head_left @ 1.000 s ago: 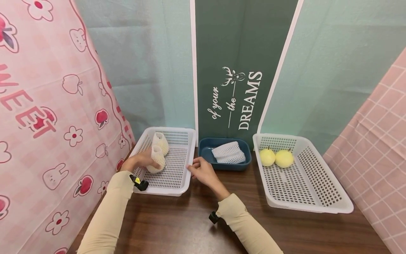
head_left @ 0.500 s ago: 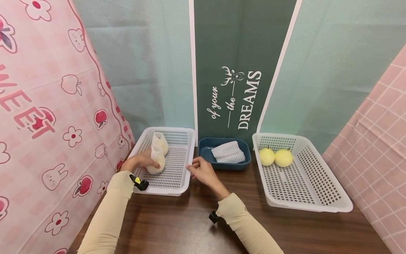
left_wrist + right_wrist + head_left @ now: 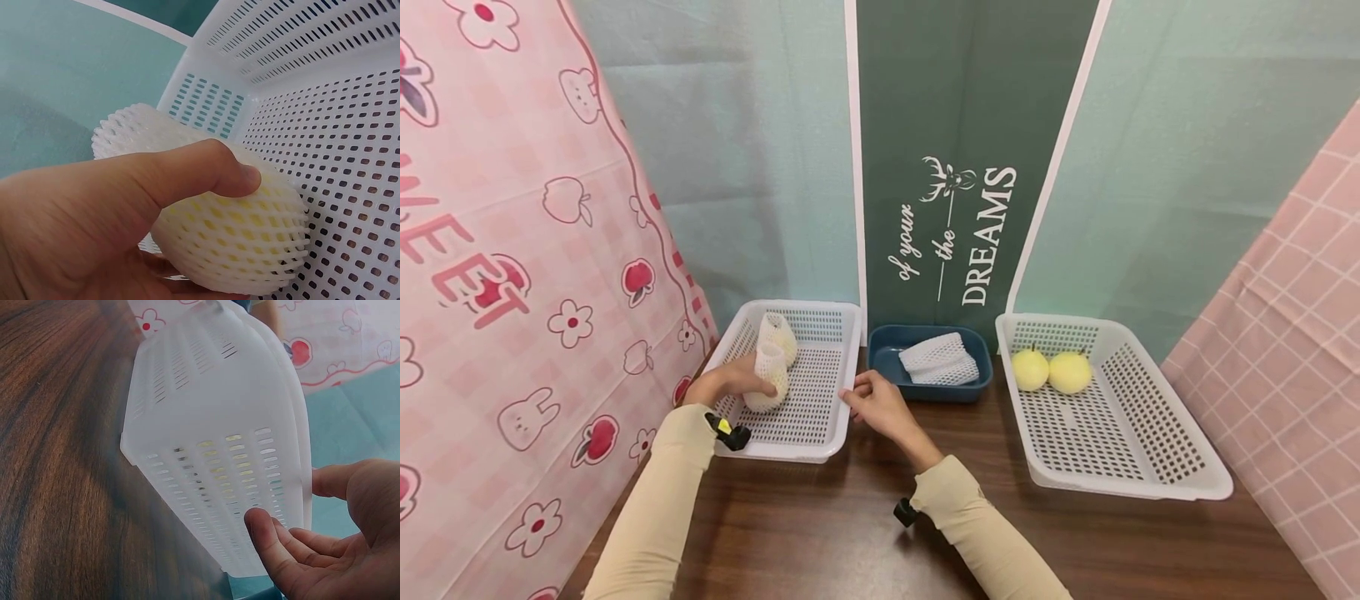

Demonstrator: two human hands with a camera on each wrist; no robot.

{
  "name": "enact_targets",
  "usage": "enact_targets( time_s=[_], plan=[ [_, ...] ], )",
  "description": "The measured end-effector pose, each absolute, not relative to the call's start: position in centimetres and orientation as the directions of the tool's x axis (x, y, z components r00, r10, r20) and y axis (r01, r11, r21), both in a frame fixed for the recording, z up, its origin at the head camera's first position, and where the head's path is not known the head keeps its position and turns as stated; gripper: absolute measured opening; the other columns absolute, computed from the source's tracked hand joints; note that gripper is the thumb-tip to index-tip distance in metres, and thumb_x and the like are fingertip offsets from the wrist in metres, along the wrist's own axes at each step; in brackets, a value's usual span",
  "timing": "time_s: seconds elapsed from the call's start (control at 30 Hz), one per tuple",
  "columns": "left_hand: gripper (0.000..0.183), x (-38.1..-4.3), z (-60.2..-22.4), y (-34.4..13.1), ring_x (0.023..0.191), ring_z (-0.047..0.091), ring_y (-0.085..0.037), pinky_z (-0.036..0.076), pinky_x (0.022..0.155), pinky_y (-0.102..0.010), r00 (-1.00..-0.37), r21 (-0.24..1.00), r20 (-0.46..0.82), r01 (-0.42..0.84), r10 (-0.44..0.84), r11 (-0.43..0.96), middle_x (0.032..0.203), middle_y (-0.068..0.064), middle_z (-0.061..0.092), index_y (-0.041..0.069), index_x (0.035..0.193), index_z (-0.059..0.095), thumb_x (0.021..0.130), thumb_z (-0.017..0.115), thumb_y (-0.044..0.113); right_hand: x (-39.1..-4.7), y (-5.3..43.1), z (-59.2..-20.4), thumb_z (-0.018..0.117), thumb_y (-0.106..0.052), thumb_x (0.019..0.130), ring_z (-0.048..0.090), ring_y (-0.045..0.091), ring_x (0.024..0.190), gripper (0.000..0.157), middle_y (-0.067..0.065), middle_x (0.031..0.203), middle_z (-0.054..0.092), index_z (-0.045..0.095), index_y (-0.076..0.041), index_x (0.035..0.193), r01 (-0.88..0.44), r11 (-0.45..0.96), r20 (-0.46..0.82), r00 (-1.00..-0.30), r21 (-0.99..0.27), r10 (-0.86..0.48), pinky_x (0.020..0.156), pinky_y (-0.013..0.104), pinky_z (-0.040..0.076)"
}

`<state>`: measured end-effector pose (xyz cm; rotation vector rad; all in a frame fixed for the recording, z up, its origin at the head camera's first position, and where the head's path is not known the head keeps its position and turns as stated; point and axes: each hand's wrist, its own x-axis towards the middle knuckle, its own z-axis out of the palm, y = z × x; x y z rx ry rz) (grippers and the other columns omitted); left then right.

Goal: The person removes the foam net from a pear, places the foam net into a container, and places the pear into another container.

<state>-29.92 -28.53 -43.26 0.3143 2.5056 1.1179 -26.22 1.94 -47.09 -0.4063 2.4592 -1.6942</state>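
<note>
The left hand (image 3: 735,381) has its grip around a pale yellow round fruit in a white foam net (image 3: 231,237); the thumb lies across the mesh, and the net's loose end stands up past the fruit. This fruit sits inside a white perforated plastic basket (image 3: 775,452), toward its left side. Just behind it is a second fruit in a white foam net (image 3: 781,333). The right hand (image 3: 880,406) holds the same basket at its right rim, in a grip between thumb and fingers.

Near the right hand stands a small dark blue rectangular tray (image 3: 887,365) with white foam netting (image 3: 940,360) lying in it. Farther right, a larger white perforated plastic basket (image 3: 1090,425) holds two bare yellow-green round fruits (image 3: 1030,372) side by side near its far left corner. All three containers rest on a dark brown wood-grain tabletop (image 3: 820,533), before a teal and dark green printed curtain (image 3: 775,150).
</note>
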Motion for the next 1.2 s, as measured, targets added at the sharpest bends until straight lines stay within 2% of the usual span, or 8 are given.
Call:
enact_targets(
  time_s=[0.23,0.43,0.6,0.83,1.0,1.2],
  plan=[
    [0.09,-29.9,-43.4,-28.6,0.125,0.046,-0.033,0.037,0.116,-0.059,-0.902,0.739,-0.204,0.114,0.381,0.664,0.141,-0.023,0.046,-0.006,0.156,0.025,0.086,0.078,0.012,-26.2,1.9,-47.0,0.074,-0.024,0.1,0.076,0.047,0.09,0.04,0.021,0.104,0.076,0.06,0.005,0.124,-0.145,0.337,0.043,-0.956,-0.93,-0.292,0.08,0.055,0.064],
    [0.092,-29.8,-43.1,-28.5,0.127,0.046,-0.04,0.037,0.116,-0.064,-0.906,0.726,-0.217,0.099,0.363,0.681,0.144,-0.031,0.043,-0.009,0.158,0.021,0.086,0.076,0.011,-26.1,1.7,-46.9,0.074,-0.023,0.099,0.076,0.048,0.09,0.04,0.022,0.105,0.076,0.061,0.006,0.123,-0.146,0.325,0.05,-0.957,-0.934,-0.287,0.08,0.055,0.064],
    [0.088,-29.8,-43.0,-28.0,0.123,0.049,-0.038,0.043,0.112,-0.06,-0.923,0.702,-0.242,0.046,0.299,0.711,0.141,-0.029,0.044,-0.008,0.156,0.023,0.088,0.075,0.014,-26.1,1.6,-46.7,0.075,-0.022,0.099,0.076,0.048,0.09,0.039,0.022,0.105,0.076,0.061,0.006,0.122,-0.143,0.325,0.049,-0.959,-0.935,-0.279,0.08,0.055,0.064],
    [0.085,-29.7,-42.6,-27.6,0.125,0.049,-0.039,0.042,0.114,-0.063,-0.932,0.711,-0.258,-0.006,0.253,0.703,0.142,-0.029,0.044,-0.007,0.154,0.024,0.09,0.075,0.015,-26.1,1.6,-46.5,0.075,-0.018,0.098,0.077,0.046,0.081,0.037,0.021,0.098,0.078,0.061,0.007,0.121,-0.137,0.324,0.046,-0.96,-0.936,-0.275,0.077,0.056,0.063],
    [0.083,-29.6,-42.3,-27.4,0.121,0.05,-0.037,0.042,0.113,-0.063,-0.931,0.725,-0.22,0.044,0.291,0.687,0.138,-0.028,0.047,-0.005,0.154,0.026,0.09,0.075,0.014,-26.1,1.6,-46.5,0.076,-0.017,0.098,0.075,0.049,0.08,0.036,0.017,0.09,0.078,0.062,0.008,0.12,-0.126,0.326,0.036,-0.962,-0.937,-0.269,0.075,0.055,0.063],
    [0.07,-29.5,-42.1,-27.1,0.105,0.056,-0.028,0.048,0.099,-0.047,-0.931,0.714,-0.144,0.137,0.335,0.687,0.124,-0.021,0.056,-0.005,0.145,0.038,0.089,0.075,0.015,-26.2,1.6,-46.5,0.077,-0.015,0.096,0.074,0.048,0.078,0.038,0.016,0.087,0.078,0.061,0.009,0.121,-0.111,0.307,0.027,-0.964,-0.945,-0.264,0.069,0.046,0.063]
  ],
)
